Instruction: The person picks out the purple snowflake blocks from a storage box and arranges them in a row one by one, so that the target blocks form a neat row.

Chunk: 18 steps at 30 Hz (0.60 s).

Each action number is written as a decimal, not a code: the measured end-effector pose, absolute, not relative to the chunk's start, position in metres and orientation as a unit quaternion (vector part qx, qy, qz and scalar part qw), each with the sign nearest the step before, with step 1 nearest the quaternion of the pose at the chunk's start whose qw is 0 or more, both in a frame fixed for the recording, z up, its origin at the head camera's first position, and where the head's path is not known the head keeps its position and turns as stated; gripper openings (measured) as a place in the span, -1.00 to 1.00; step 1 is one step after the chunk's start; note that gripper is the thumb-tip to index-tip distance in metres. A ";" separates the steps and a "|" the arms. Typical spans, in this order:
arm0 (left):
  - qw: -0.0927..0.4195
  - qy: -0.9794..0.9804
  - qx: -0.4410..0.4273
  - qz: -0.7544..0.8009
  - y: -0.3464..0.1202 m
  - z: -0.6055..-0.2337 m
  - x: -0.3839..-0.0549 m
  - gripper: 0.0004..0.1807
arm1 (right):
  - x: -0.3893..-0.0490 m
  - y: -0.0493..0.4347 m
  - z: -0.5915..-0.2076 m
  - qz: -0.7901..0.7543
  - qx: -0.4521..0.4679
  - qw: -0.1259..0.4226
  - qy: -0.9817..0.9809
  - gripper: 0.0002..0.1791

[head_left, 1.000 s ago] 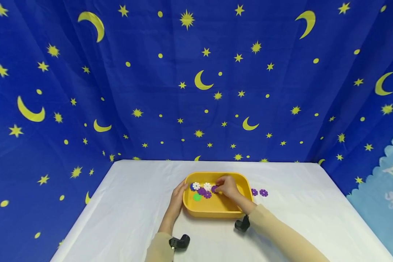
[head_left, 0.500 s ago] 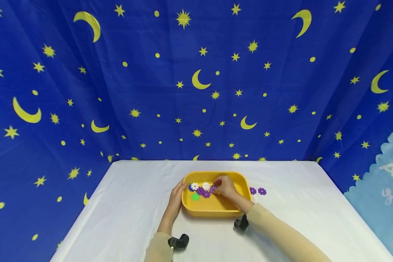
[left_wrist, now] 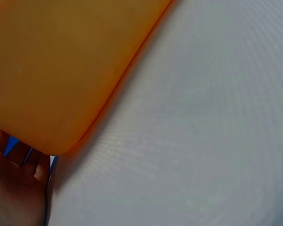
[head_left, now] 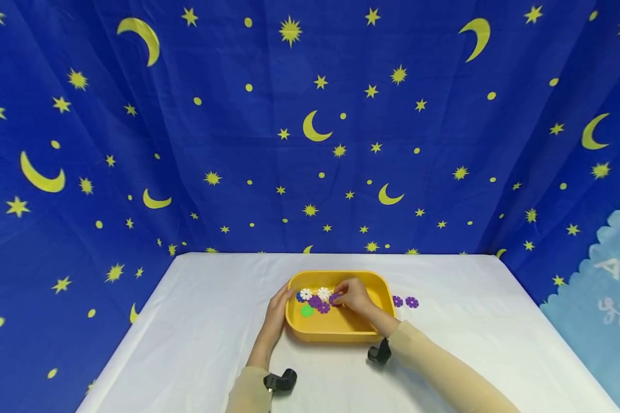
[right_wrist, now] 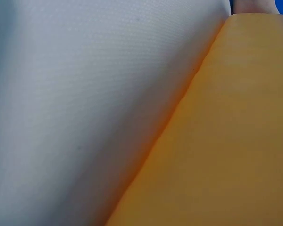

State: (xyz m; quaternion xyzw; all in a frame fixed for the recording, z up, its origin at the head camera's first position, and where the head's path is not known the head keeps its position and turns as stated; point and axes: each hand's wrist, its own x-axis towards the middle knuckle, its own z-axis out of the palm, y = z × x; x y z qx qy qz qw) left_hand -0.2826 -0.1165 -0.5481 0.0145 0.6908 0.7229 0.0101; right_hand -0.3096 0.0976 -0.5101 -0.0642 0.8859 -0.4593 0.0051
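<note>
A yellow plastic tray (head_left: 336, 337) stands on the white table, holding several notched snowflake discs. Against its left end rests my left hand (head_left: 275, 312), fingers fairly straight along the outside; the left wrist view shows those fingers (left_wrist: 19, 153) by the tray's corner. My right hand (head_left: 355, 296) reaches inside and pinches a purple snowflake disc (head_left: 334, 299) between thumb and fingertips. Beside it lie white discs (head_left: 323, 293), more purple discs (head_left: 323, 308), a green disc (head_left: 307, 311) and a partly covered blue disc (head_left: 300, 296). The right wrist view shows only the tray's outer wall, table and a bit of hand.
Two purple discs (head_left: 411, 302) lie on the table just right of the tray, one partly hidden by it. White cloth (head_left: 196, 321) covers the table. A blue curtain with moons and stars (head_left: 310, 172) rises behind and at the sides.
The view shifts slightly as the head moves. Both hands keep nearly the same place, and the right fingers still pinch the purple disc inside the tray.
</note>
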 end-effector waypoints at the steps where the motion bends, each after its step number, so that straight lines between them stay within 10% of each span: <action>1: 0.012 0.689 0.013 0.725 -0.116 -0.548 -0.283 -0.42 | -0.310 0.098 -0.510 -0.460 -0.057 0.007 0.886 -0.87; 18: 0.036 0.683 0.024 0.729 -0.118 -0.518 -0.267 -0.46 | -0.311 0.102 -0.505 -0.527 0.022 0.036 0.849 -0.90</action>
